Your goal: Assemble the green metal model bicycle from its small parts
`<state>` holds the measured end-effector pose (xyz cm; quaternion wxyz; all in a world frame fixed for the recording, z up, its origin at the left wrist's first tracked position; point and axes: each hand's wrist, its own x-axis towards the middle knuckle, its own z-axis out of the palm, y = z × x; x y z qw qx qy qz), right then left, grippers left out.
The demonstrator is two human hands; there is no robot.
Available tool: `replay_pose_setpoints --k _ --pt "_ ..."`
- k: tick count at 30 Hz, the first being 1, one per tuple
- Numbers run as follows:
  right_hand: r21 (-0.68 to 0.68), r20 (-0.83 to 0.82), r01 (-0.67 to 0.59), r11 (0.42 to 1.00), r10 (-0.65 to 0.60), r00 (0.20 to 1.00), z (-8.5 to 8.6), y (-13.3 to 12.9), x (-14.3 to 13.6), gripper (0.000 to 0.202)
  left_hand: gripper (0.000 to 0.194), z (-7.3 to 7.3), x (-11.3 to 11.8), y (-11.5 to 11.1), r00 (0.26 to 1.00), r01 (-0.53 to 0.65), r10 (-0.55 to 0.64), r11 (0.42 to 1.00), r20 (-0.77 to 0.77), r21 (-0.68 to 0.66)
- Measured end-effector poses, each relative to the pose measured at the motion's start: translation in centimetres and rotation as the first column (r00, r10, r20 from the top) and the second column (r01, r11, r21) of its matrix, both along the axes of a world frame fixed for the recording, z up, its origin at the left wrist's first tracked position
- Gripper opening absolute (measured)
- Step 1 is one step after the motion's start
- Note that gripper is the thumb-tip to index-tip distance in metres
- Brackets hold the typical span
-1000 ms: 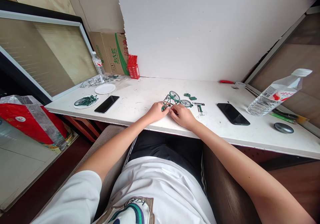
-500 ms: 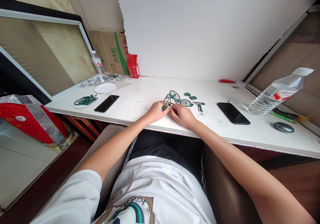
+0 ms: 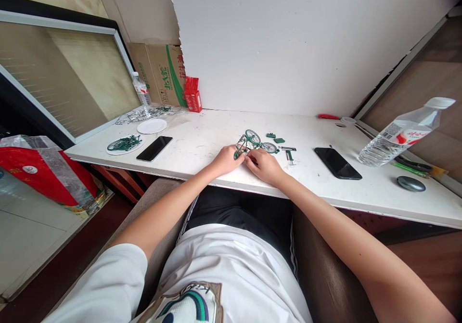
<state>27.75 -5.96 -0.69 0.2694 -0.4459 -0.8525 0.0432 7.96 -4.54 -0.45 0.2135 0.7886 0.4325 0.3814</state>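
Observation:
A small green model bicycle (image 3: 252, 137) with dark spoked wheels is tilted at the front of the white table. My left hand (image 3: 228, 160) is closed around the near end of its frame. Against the bicycle's lower side, my right hand (image 3: 266, 166) is closed with fingertips pinched close to the left fingers; whatever lies between them is hidden. Just right of the bicycle are small green blocks (image 3: 279, 140), a thin dark strip (image 3: 288, 148) and a green T-shaped piece (image 3: 289, 157).
Two phones (image 3: 154, 148) lie on the white table (image 3: 202, 140), one per side. A plate of green parts (image 3: 124, 144), a white plate (image 3: 151, 126) and a red box (image 3: 193, 95) are at left. A bottle (image 3: 400, 133) and a grey oval object (image 3: 411, 183) stand right.

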Motion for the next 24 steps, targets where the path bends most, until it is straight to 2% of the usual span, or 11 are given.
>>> replay_pose_setpoints --k 24 --pt "0.004 -0.004 -0.003 1.000 0.003 1.000 0.06 -0.12 -0.03 0.025 0.018 -0.09 0.04 0.13 1.000 0.003 -0.003 1.000 0.004 -0.004"
